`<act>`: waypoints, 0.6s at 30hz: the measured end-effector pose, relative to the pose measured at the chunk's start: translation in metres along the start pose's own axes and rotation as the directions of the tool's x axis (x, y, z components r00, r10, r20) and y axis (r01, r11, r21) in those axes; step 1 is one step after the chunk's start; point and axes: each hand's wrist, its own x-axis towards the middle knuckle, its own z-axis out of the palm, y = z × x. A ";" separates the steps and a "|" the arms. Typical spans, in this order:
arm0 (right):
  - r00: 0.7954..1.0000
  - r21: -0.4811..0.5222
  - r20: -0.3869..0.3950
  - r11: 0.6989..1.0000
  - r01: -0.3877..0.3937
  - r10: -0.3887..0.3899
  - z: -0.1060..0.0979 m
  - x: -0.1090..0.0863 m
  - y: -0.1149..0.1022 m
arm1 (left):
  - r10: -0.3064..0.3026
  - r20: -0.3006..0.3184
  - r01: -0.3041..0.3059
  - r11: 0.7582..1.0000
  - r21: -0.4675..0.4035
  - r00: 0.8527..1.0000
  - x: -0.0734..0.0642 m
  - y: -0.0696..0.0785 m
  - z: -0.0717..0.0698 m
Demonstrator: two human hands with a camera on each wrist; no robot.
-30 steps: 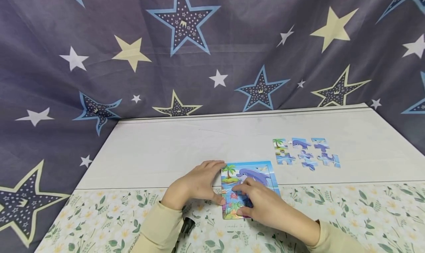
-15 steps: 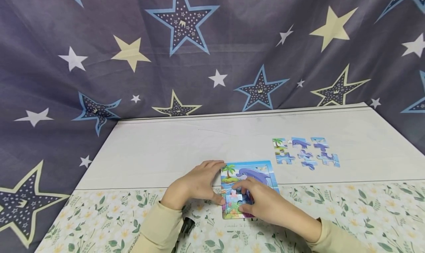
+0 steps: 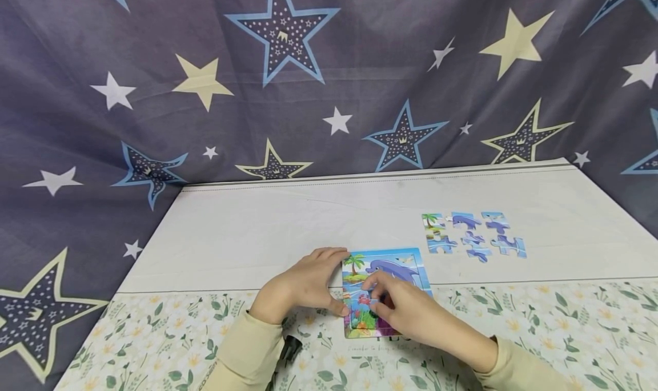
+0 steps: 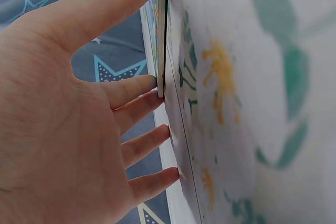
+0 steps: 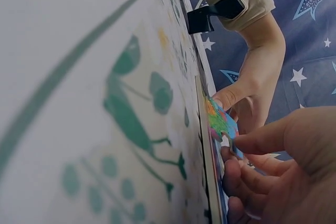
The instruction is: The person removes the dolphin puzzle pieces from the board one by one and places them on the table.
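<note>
A square jigsaw board with a sea picture lies at the table's front, a dolphin and palm tree showing in its upper part. My left hand spans its left side, fingertips at the far left corner and thumb on the near left edge. In the left wrist view the fingers are nearly straight. My right hand is over the board's lower part, thumb and fingers pinching a colourful jigsaw piece. That piece stands tilted up from the board in the right wrist view. The palm hides the board's lower right.
Several loose jigsaw pieces lie in rows on the white table part, behind and right of the board. A flowered cloth covers the front. A starry curtain hangs behind. A black wrist device is by the left sleeve.
The right hand's fingers have shifted slightly over the lower left of the board. The piece there had pale glare half a second ago; now its green and red colours show. The left hand stays put.
</note>
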 end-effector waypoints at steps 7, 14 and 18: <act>0.998 0.092 0.025 0.995 0.047 -0.049 -0.004 0.002 0.004 | 0.000 0.002 0.000 1.000 0.002 1.000 0.001 0.001 0.000; 0.996 0.153 0.042 0.985 0.075 -0.082 -0.007 0.003 0.006 | -0.007 0.004 0.007 1.000 0.003 1.000 0.001 0.001 -0.001; 0.996 0.183 0.040 0.980 0.075 -0.084 -0.008 0.004 0.006 | -0.008 0.006 0.008 1.000 0.003 1.000 0.000 0.001 -0.001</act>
